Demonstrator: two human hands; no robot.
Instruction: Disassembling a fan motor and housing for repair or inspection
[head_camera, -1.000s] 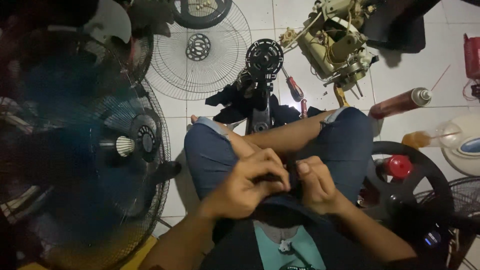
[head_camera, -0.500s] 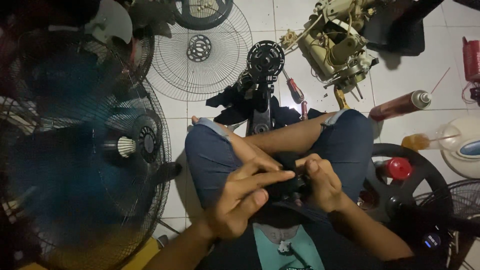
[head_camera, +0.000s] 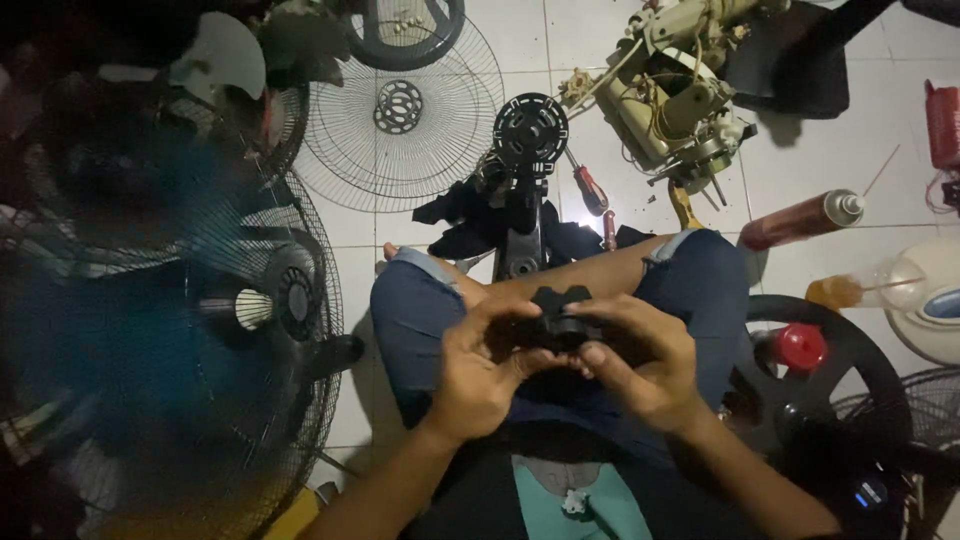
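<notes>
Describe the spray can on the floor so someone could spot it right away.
Start at the person's right knee and look right across the white tiled floor. The spray can lies on its side there. Unlike the orange bottle below it, it is dark red with a thin red straw.

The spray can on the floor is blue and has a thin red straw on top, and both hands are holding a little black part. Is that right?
Not quite. In the head view the spray can is red-brown, not blue. The rest holds: it lies on the floor with a thin red straw at its nozzle, and the left hand and right hand both hold the small black part.
</notes>
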